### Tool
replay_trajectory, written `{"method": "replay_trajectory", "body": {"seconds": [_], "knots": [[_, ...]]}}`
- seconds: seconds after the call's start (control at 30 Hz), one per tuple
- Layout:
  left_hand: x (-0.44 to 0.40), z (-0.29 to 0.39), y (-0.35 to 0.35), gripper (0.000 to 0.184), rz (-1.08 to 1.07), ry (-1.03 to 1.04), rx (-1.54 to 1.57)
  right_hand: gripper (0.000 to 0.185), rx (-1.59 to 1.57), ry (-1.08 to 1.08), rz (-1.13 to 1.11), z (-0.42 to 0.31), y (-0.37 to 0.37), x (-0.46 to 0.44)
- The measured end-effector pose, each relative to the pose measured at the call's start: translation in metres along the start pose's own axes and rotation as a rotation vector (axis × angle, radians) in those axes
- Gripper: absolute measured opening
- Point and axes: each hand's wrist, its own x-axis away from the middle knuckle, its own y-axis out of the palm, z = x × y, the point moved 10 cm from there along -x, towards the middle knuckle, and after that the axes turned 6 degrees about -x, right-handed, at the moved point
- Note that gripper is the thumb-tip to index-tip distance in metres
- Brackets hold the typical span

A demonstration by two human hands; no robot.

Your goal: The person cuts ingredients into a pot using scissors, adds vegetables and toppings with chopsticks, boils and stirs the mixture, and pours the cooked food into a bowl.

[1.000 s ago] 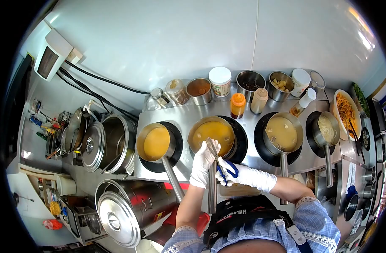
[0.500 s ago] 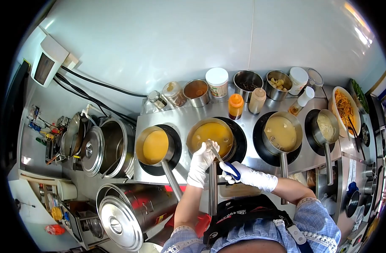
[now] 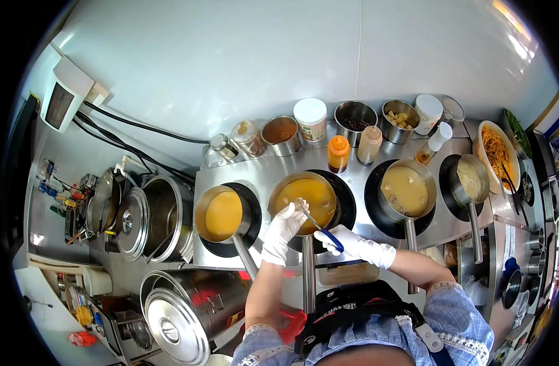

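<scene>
My left hand, in a white glove, pinches a small brownish piece of food above the near side of a saucepan of yellow broth. My gloved right hand grips blue-handled scissors, whose metal blades point up and left to that piece. Whether the blades touch it is too small to tell. Below both hands, the pan's long handle runs toward my body. Another saucepan of yellow broth stands to the left.
Two more saucepans, one with cloudy broth and one with pale noodles, stand on the right burners. Squeeze bottles, jars and steel pots line the back. A large lidded pot stands at lower left, with shredded vegetables far right.
My left hand has drawn slightly left with the piece of food. The scissors have shifted a little and their blades show more clearly. The camera view has moved slightly.
</scene>
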Motion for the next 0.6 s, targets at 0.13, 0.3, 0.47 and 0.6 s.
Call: {"method": "replay_trajectory", "body": {"seconds": [0.13,0.3,0.47,0.6], "knots": [[-0.005,0.003,-0.007,0.042,0.025,-0.033,-0.096,0.032,-0.006,-0.023,-0.006,-0.006,0.003,0.001],[-0.01,0.002,-0.008,0.034,0.063,-0.07,-0.16,0.036,-0.014,-0.019,0.081,-0.001,-0.007,-0.007],[0.002,0.021,-0.034,0.034,0.493,0.002,-0.522,0.047,0.058,0.092,0.104,0.007,-0.019,0.002],[0.011,0.048,-0.015,0.031,0.562,0.221,-0.89,0.059,-0.202,0.067,-0.109,0.007,0.003,0.011]]}}
